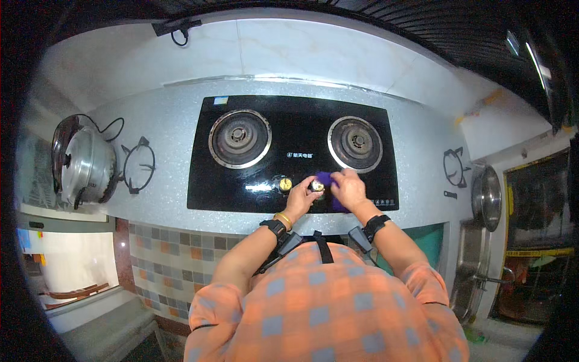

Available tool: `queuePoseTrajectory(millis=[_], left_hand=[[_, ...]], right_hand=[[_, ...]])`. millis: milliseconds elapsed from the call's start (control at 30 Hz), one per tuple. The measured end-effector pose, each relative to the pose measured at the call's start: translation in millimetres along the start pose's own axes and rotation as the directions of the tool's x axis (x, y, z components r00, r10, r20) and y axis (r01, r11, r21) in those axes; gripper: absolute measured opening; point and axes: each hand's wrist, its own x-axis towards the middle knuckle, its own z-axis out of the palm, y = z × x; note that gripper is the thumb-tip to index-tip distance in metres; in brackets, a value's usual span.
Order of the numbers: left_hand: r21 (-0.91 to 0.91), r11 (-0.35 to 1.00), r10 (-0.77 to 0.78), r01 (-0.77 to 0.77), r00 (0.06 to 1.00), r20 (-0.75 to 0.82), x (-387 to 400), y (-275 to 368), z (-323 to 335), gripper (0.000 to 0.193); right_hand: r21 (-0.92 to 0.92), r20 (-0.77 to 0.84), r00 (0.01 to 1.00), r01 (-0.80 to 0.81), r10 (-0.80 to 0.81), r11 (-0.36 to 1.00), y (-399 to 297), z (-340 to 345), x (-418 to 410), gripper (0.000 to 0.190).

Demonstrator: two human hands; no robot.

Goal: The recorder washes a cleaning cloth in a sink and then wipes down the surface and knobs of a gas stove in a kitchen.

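Observation:
A black glass gas cooktop (296, 117) lies before me, its left burner (239, 138) and right burner (355, 142) bare of pot supports. Between the fingers of my left hand (300, 199) is a round control knob (317, 185), near the cooktop's front edge. Whether that knob is still on its stem I cannot tell. My right hand (350, 190) grips a purple cloth (325, 177), which touches or nearly touches the knob and hangs partly behind the fingers. To the left of my left hand sits a second round, yellowish knob (285, 184).
On the counter at left stand a metal pot (90, 163) and a black pot support (139, 166). Another pot support (453, 167) lies at right, near a metal pan (486, 197) and the sink (466, 271). A power socket strip (176, 28) is on the back wall.

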Motion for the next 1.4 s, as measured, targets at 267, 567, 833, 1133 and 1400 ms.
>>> queuePoseTrajectory(millis=[267,567,833,1133,1400], left_hand=[[-0.002,1.0,0.003,-0.003,0.999,0.036,0.8,-12.1,-3.1,0.055],[0.008,0.998,0.067,-0.068,0.995,0.079,5.1,-22.8,-2.6,0.064],[-0.032,0.997,0.072,-0.069,0.991,0.114,4.1,-23.4,-5.7,0.063],[-0.061,0.998,0.034,-0.024,0.986,0.166,-1.9,-18.4,-10.9,0.06],[-0.11,0.994,0.033,-0.015,0.986,0.166,-0.8,-18.2,-10.2,0.056]], right_hand=[[-0.119,-0.097,0.994,0.031,-0.043,0.992,4.7,-30.9,-11.7,0.027],[0.307,0.036,0.969,0.223,-0.245,0.925,-14.6,3.3,11.7,0.019],[0.165,0.12,0.898,0.402,-0.423,0.901,-6.9,3.0,28.5,0.013],[0.265,0.048,0.979,0.18,-0.2,0.947,-11.4,1.0,29.3,0.013],[0.58,0.303,0.947,-0.271,0.106,0.768,7.1,22.3,30.6,0.016]])
